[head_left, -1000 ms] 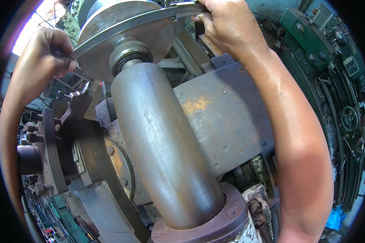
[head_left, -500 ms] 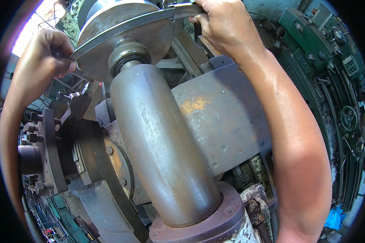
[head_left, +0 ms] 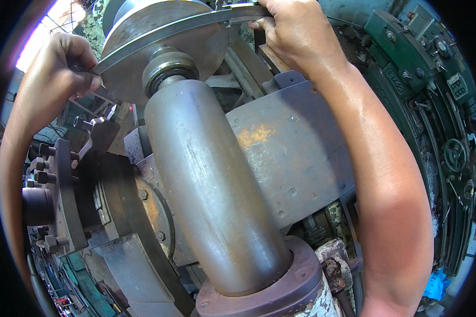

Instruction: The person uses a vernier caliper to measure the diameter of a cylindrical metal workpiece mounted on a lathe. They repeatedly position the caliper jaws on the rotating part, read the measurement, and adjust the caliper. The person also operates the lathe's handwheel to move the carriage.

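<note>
A thick brown steel shaft (head_left: 209,185) runs up the middle from a rusty collar (head_left: 272,290) to a large grey metal disc (head_left: 166,39) at the top. A long flat metal measuring bar (head_left: 180,27), like a large caliper, lies across the face of the disc. My left hand (head_left: 55,74) pinches the bar's left end at the disc's rim. My right hand (head_left: 296,31) grips the bar's right end at the top edge of the view.
A dark bolted tool block (head_left: 63,195) with several studs stands at the left. A grey steel plate (head_left: 291,153) with a rust patch lies behind the shaft. Green lathe parts with handwheels (head_left: 452,153) curve along the right side.
The view has shifted slightly. Both hands keep hold of the bar across the disc, with only a small adjustment of its position.
</note>
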Demonstrator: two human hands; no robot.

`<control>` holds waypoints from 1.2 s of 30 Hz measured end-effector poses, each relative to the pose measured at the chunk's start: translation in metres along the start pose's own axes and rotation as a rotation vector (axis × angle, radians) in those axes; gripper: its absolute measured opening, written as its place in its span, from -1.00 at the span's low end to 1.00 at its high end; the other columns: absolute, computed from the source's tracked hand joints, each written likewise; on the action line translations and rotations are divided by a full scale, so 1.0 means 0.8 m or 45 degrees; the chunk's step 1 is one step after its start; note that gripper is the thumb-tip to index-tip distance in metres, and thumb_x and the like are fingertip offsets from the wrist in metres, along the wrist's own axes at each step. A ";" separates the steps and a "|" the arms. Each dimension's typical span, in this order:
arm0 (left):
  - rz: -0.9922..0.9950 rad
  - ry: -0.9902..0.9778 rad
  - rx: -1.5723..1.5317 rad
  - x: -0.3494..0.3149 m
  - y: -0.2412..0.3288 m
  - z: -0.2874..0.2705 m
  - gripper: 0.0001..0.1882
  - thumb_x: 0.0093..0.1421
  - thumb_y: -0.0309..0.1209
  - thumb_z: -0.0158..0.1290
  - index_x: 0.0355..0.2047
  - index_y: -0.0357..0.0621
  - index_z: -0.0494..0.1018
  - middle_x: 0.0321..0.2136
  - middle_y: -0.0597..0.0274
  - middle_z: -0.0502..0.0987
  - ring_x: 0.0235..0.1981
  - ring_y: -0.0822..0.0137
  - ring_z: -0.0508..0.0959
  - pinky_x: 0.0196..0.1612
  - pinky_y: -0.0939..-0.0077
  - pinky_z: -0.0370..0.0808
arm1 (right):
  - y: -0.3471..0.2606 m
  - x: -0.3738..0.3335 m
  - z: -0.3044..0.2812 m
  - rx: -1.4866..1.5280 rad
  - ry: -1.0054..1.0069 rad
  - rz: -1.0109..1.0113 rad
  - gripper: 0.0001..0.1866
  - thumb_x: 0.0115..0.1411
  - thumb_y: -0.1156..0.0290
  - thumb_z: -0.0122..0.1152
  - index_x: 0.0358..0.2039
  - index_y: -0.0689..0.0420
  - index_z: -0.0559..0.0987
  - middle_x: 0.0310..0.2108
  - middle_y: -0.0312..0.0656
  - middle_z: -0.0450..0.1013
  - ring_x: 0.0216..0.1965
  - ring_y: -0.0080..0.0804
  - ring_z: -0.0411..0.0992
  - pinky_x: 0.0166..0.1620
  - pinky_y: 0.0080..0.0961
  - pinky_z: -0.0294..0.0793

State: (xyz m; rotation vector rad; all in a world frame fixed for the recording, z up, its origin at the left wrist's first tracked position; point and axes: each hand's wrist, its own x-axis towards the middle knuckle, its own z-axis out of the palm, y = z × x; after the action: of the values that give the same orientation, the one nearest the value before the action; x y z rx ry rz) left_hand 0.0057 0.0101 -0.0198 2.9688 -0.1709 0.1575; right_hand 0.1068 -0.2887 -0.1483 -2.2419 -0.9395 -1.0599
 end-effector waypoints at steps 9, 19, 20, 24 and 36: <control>0.029 -0.005 -0.052 0.000 0.004 0.000 -0.88 -0.03 -0.63 0.25 -0.45 -0.32 0.55 -0.56 0.20 0.55 -0.54 0.44 0.57 -0.46 0.55 0.48 | 0.002 -0.005 0.001 0.075 0.043 -0.015 -0.94 0.13 0.56 0.14 -0.37 0.25 0.55 -0.40 0.20 0.51 -0.29 0.25 0.51 -0.16 0.00 0.52; -0.013 -0.025 -0.002 0.002 0.000 -0.008 -0.87 -0.01 -0.63 0.26 -0.42 -0.34 0.54 -0.56 0.21 0.55 -0.54 0.46 0.56 -0.47 0.55 0.48 | -0.002 0.004 0.000 0.051 0.033 -0.008 -0.94 0.13 0.57 0.15 -0.37 0.26 0.55 -0.40 0.21 0.50 -0.29 0.25 0.52 -0.16 0.00 0.53; -0.014 -0.030 -0.021 0.001 0.000 -0.007 -0.87 -0.01 -0.63 0.26 -0.42 -0.34 0.55 -0.55 0.21 0.55 -0.54 0.46 0.57 -0.46 0.55 0.48 | -0.002 0.002 0.000 0.041 0.025 0.001 -0.94 0.14 0.57 0.15 -0.37 0.27 0.54 -0.40 0.22 0.51 -0.29 0.25 0.52 -0.16 0.00 0.53; -0.015 -0.017 -0.070 -0.001 0.000 -0.005 -0.87 0.00 -0.63 0.25 -0.41 -0.34 0.55 -0.55 0.19 0.56 -0.53 0.45 0.57 -0.46 0.56 0.49 | -0.001 0.000 0.000 0.036 0.023 -0.009 -0.93 0.14 0.56 0.17 -0.36 0.28 0.55 -0.40 0.22 0.51 -0.28 0.25 0.52 -0.15 -0.01 0.53; 0.003 0.011 -0.147 -0.002 -0.003 -0.004 -0.81 -0.02 -0.66 0.26 -0.35 -0.34 0.54 -0.50 0.16 0.57 -0.52 0.43 0.57 -0.43 0.53 0.50 | 0.003 0.002 -0.001 0.039 0.017 -0.018 -0.93 0.13 0.57 0.15 -0.36 0.28 0.55 -0.40 0.23 0.51 -0.26 0.25 0.53 -0.14 -0.01 0.53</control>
State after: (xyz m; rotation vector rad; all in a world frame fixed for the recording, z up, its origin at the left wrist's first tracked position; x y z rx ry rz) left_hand 0.0044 0.0131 -0.0175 2.8528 -0.1764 0.1555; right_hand 0.1087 -0.2901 -0.1468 -2.2040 -0.9605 -1.0583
